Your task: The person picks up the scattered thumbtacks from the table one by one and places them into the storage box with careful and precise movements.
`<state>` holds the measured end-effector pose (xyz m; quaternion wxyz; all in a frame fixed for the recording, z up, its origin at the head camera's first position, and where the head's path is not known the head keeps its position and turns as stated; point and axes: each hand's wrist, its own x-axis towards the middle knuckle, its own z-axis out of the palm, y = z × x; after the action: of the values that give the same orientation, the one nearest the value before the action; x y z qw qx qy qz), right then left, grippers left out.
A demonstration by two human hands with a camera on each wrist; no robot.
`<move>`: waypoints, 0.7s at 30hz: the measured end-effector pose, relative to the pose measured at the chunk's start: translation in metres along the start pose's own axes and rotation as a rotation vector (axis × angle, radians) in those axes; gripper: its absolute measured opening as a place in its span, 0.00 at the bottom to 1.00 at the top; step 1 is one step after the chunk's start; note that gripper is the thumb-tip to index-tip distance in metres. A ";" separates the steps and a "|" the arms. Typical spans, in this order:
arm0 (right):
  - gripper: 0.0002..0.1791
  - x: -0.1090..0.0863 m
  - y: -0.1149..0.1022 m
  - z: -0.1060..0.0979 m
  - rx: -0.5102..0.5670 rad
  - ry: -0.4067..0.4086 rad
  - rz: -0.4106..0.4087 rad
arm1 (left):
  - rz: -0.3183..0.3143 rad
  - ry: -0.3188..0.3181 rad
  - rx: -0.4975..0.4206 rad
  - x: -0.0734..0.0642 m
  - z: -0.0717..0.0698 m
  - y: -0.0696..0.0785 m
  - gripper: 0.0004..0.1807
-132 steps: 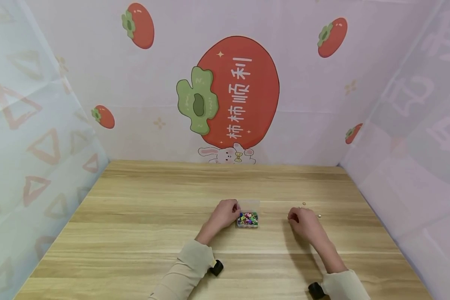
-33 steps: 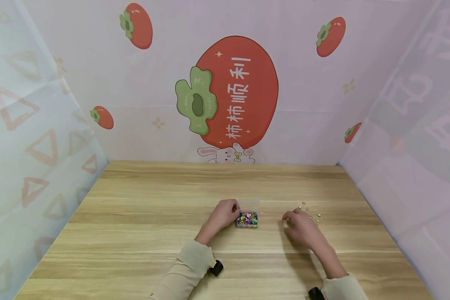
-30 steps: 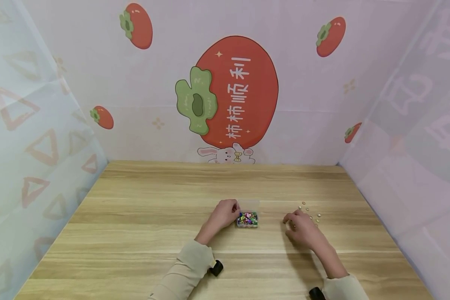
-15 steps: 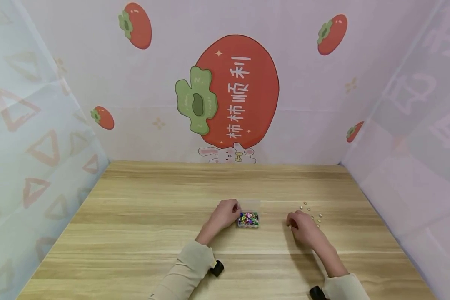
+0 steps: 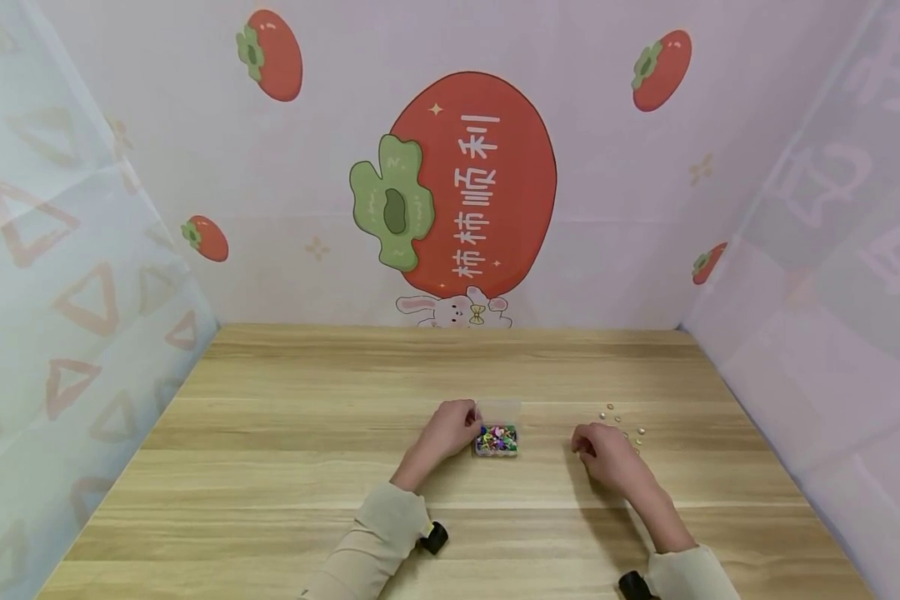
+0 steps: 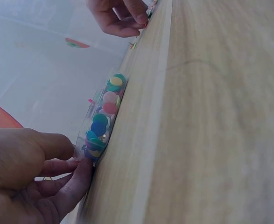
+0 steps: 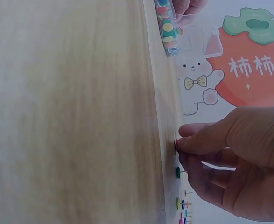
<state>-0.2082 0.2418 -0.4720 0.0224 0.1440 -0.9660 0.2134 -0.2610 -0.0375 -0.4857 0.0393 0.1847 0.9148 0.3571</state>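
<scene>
My left hand [image 5: 447, 429] holds the left end of a small clear plastic box [image 5: 497, 452], thumb and fingers at its corner in the left wrist view. The box stands with its lid [image 5: 499, 410] raised at the back, full of colourful thumbtacks [image 6: 109, 107]. To the right of the box, my right hand [image 5: 607, 454] is low over the table with curled fingers. In the right wrist view its thumb and index finger pinch a red thumbtack [image 7: 176, 144] at the table surface. A green thumbtack [image 7: 178, 172] with its point up lies just beneath those fingers.
Several loose thumbtacks [image 5: 618, 419] lie scattered on the wooden table [image 5: 307, 417] beyond and right of my right hand. A printed cloth wall [image 5: 607, 275] rises behind the table, and further cloth panels stand at both sides.
More loose thumbtacks show by my right hand than 4.4 seconds ago. Its fingers, spread a second ago, have drawn together. My left hand stays at the box.
</scene>
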 end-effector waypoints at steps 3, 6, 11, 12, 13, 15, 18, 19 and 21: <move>0.12 0.001 0.000 0.000 -0.009 0.009 -0.003 | 0.000 -0.001 -0.003 -0.001 0.000 0.000 0.05; 0.11 0.002 -0.001 -0.001 -0.014 0.018 -0.005 | -0.004 -0.005 -0.003 0.000 0.000 0.000 0.05; 0.10 0.002 -0.003 -0.002 -0.012 0.032 -0.005 | 0.001 -0.004 0.000 0.000 0.001 0.000 0.05; 0.09 0.002 -0.004 -0.002 -0.015 0.035 -0.005 | 0.003 -0.002 0.001 0.000 0.001 0.000 0.05; 0.08 0.003 -0.005 -0.003 -0.014 0.039 -0.005 | 0.005 -0.001 0.003 0.000 0.001 0.000 0.05; 0.07 0.003 -0.007 -0.004 -0.015 0.047 -0.007 | 0.007 0.000 0.005 0.000 0.001 0.000 0.05; 0.06 0.004 -0.008 -0.005 -0.014 0.063 -0.018 | 0.005 0.001 0.004 0.000 0.001 0.000 0.05; 0.06 0.005 -0.009 -0.005 -0.012 0.067 -0.019 | 0.004 0.001 0.003 0.000 0.001 0.000 0.05; 0.05 0.006 -0.010 -0.005 -0.013 0.067 -0.018 | 0.000 0.000 0.002 0.000 0.001 -0.001 0.05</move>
<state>-0.2109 0.2344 -0.4626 0.0578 0.1452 -0.9647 0.2117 -0.2613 -0.0371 -0.4866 0.0392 0.1846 0.9152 0.3561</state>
